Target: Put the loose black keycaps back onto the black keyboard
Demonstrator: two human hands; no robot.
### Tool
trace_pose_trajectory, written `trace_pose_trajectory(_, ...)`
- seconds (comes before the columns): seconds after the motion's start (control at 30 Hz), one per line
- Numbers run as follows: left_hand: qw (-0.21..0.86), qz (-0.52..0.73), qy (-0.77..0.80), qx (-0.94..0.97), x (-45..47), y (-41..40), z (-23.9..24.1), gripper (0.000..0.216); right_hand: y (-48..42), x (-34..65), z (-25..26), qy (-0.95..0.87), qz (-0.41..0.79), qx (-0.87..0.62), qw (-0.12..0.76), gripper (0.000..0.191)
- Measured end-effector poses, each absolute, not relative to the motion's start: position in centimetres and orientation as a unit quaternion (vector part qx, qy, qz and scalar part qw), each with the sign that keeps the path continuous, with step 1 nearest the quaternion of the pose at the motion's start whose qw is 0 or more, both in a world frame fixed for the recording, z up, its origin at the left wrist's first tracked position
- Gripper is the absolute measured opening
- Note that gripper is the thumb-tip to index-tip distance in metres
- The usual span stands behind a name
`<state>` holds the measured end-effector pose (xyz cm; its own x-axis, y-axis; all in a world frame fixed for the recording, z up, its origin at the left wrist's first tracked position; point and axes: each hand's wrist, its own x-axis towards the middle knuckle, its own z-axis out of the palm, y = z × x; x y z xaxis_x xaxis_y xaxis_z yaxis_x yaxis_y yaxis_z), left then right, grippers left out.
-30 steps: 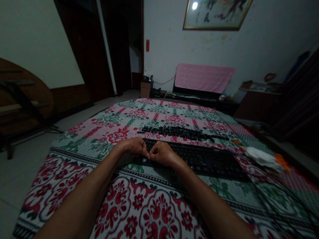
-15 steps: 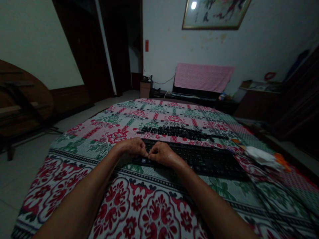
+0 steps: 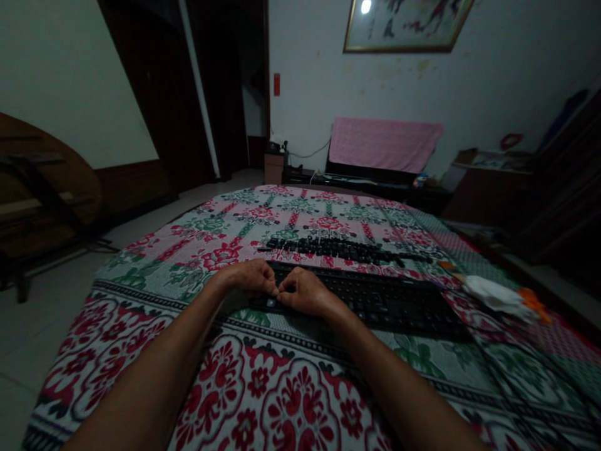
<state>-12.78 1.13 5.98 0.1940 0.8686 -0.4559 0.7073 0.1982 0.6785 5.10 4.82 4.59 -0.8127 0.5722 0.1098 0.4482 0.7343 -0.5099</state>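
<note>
A black computer keyboard [image 3: 394,304] lies on the patterned cloth, with most of its keycaps off. Over its left end my left hand [image 3: 251,277] is closed, thumb and fingertips pinched together. My right hand [image 3: 305,291] meets it there, its thumb and forefinger also pinched, fingertips touching or almost touching the left ones. Whatever sits between the fingertips is too small and dark to make out. One keycap [image 3: 271,302] shows at the keyboard's lower left corner, just below the hands. Behind the keyboard, loose black keycaps [image 3: 333,248] lie in a long strip.
A floral cloth [image 3: 225,369] covers the table. To the right lie a crumpled white cloth or tissue [image 3: 493,294], an orange item [image 3: 535,305] and a dark cable [image 3: 493,369]. A pink towel [image 3: 385,144] hangs over a screen at the back wall.
Both hands stay pinched at the keyboard's left end; the right fingertips have shifted very slightly to the left. The keyboard and loose keycaps have not moved.
</note>
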Motion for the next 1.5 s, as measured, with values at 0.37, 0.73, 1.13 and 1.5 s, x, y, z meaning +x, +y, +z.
trace_pose_trajectory(0.37, 0.478, 0.081, 0.606, 0.631, -12.9, 0.7, 6.7, 0.026, 3.8, 4.9, 5.3, -0.902, 0.227, -0.340, 0.142, 0.017)
trace_pose_trajectory(0.73, 0.473, 0.076, 0.595, 0.645, -13.1, 0.8, 6.7, 0.031, 4.1, 5.1, 5.0, -0.907, 0.214, -0.322, 0.167, 0.019)
trace_pose_trajectory(1.13, 0.438, 0.055, 0.653, 0.615, -12.2, 1.1, 6.5, 0.029, 5.1, 4.8, 4.3, -0.922, 0.228, -0.270, 0.159, 0.017)
trace_pose_trajectory(1.5, 0.459, 0.078, 0.617, 0.635, -12.5, 0.8, 6.7, 0.028, 5.7, 5.4, 4.2, -0.872, 0.270, -0.319, 0.256, 0.022)
